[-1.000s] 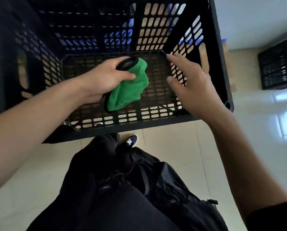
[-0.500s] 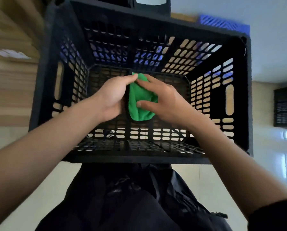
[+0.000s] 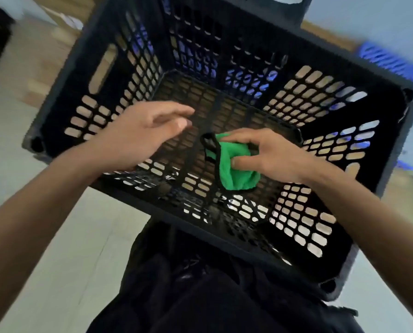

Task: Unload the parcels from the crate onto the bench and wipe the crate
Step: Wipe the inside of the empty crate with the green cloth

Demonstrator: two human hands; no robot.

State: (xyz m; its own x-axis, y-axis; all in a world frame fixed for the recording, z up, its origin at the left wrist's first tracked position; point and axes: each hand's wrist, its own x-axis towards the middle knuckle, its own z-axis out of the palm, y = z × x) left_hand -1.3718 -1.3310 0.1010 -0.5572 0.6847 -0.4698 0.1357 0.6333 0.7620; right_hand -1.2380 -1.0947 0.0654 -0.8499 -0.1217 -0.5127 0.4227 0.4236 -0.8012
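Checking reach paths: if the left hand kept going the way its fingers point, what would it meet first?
Probably the crate's slotted floor; the left hand points right, clear of the green cloth. Depth is unclear.

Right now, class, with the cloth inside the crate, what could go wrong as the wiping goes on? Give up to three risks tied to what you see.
1. The green cloth has a black loop at its edge; it could snag in the slotted floor of the crate.
2. Only the right hand grips the cloth; the left hand hovers open and does not steady the crate, so it might slide.
3. Fingertips could catch in the slots.
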